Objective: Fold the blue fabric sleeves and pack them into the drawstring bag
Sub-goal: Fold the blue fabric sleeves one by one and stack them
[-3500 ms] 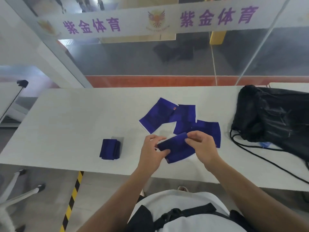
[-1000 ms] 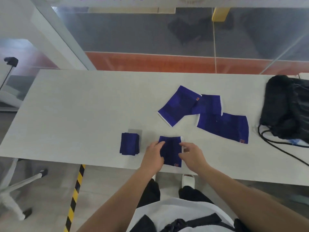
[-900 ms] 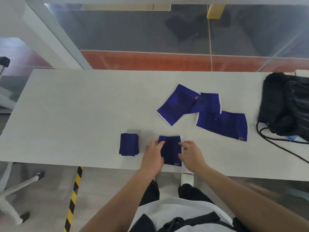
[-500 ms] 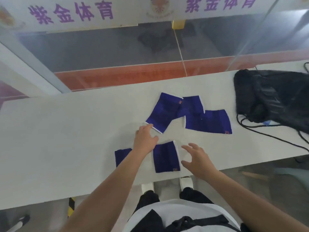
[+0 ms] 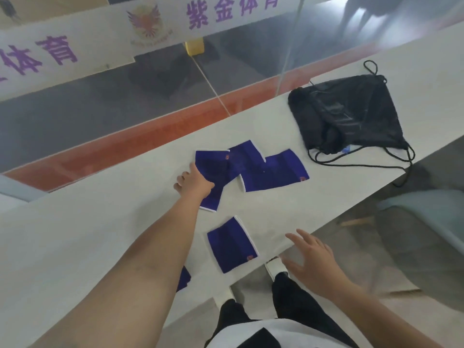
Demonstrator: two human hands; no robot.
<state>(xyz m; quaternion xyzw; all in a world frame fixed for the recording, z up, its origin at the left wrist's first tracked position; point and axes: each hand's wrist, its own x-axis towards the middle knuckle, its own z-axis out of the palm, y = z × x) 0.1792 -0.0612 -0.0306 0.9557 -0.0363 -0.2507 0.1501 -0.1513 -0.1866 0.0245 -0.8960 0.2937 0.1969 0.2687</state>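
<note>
Five blue sleeves show on the table (image 5: pixel 88 234): three unfolded sleeves (image 5: pixel 273 172) overlapping, one folded sleeve (image 5: pixel 232 244), and one partly hidden sleeve (image 5: pixel 183 278). One drawstring bag (image 5: pixel 351 114) lies there.

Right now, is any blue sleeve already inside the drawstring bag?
No, the visible blue sleeves lie on the table; the drawstring bag sits flat apart.

place: sports venue | sign: white banner (image 5: pixel 140 28) with purple Chinese characters and a winged crest on a glass partition (image 5: pixel 251 79) | floor: grey court (image 5: pixel 105 104) edged in orange beyond | furniture: long white table (image 5: pixel 75 234)
</note>
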